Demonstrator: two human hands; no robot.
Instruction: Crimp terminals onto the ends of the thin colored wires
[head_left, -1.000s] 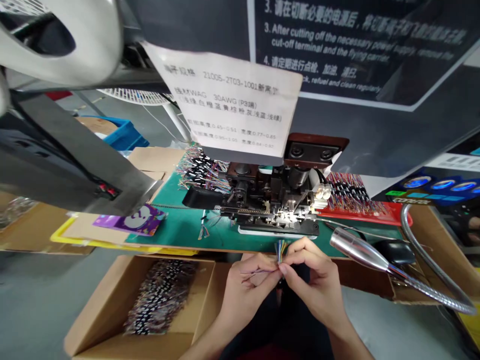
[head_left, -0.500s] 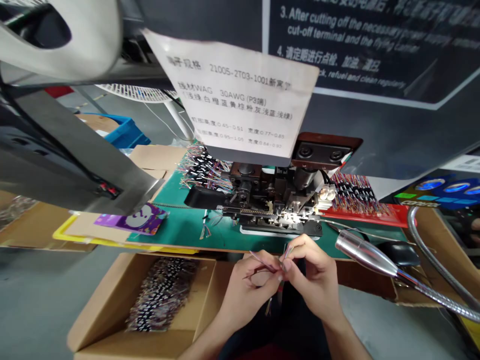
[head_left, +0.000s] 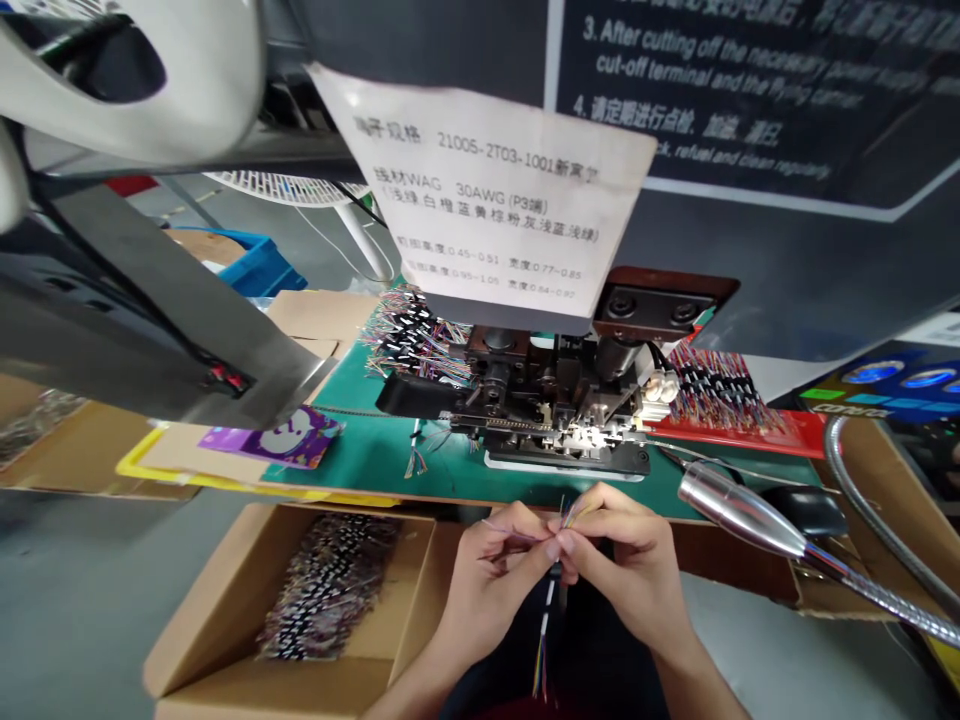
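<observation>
A short cable of thin coloured wires (head_left: 546,622) hangs from between my hands, its lower end fanned into loose strands. My left hand (head_left: 501,580) pinches wires at the upper end between thumb and forefinger. Touching it, my right hand (head_left: 624,560) also pinches the wire ends, and a few strands stick up past the fingertips. Both hands are in front of the table edge, just below the crimping machine's (head_left: 570,420) metal working parts. The exact strands under my fingertips are hidden.
A cardboard box (head_left: 202,610) at lower left holds many bundled cables (head_left: 326,585). More bundles (head_left: 412,330) lie behind the machine's left, others (head_left: 724,385) by a red tray (head_left: 806,435). A flexible lamp (head_left: 739,508) reaches in from the right. A paper label (head_left: 495,200) hangs above.
The fingertips have drawn closer together on the wires. The cable's lower end now hangs in plain view beneath my hands. The camera view has shifted slightly.
</observation>
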